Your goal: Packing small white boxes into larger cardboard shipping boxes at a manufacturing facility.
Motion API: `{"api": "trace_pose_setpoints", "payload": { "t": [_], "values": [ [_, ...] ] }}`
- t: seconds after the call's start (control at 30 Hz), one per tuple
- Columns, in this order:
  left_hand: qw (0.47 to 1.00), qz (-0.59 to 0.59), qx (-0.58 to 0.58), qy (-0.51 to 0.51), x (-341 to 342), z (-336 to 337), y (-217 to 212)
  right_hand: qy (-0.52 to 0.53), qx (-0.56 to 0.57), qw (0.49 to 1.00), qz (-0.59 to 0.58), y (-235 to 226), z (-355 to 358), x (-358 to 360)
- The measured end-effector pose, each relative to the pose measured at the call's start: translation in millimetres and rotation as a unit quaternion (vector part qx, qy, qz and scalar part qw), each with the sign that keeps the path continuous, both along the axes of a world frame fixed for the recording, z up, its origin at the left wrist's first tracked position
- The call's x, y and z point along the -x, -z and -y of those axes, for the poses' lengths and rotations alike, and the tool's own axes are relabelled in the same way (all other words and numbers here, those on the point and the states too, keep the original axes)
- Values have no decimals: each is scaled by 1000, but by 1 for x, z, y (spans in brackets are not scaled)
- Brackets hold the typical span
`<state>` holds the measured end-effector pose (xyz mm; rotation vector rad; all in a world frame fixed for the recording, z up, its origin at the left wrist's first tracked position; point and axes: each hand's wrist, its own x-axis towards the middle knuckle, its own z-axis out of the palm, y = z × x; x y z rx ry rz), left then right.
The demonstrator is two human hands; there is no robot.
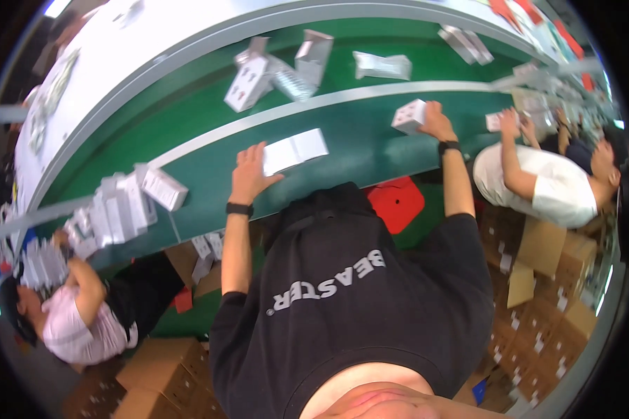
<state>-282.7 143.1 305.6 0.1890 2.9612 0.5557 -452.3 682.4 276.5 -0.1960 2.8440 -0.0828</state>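
Two plain white boxes (pixel 295 151) lie end to end on the dark green work surface before me. My left hand (pixel 250 176) is at their left end, fingers stretched forward and thumb apart, seemingly touching the nearer box without gripping it. Farther right, my right hand (pixel 437 123) is closed around the right end of a white box with small reddish print (pixel 409 116). Its fingertips are partly hidden behind that box. Both wrists wear dark bands.
Beyond a pale divider strip (pixel 217 131) lie open white cartons (pixel 247 84) and a clear-wrapped packet (pixel 382 66). Many white boxes (pixel 122 206) cluster at left. Co-workers sit on both sides, one in white (pixel 538 178), one in pink (pixel 91 325). A red stool (pixel 396 204) and brown cartons (pixel 162 366) stand below.
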Motion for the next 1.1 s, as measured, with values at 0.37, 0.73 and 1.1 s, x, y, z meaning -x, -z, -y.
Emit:
{"api": "trace_pose_setpoints", "payload": {
  "t": [0.37,0.73,1.1],
  "values": [
    [923,-209,-62,-316,-20,114,26,-177,153,972,12,-46,161,-65],
    [908,5,140,-395,-85,193,67,-186,187,964,17,-44,181,-88],
    [937,22,102,-333,-55,207,74,-166,191,967,-4,-35,171,-91]
  ]
}}
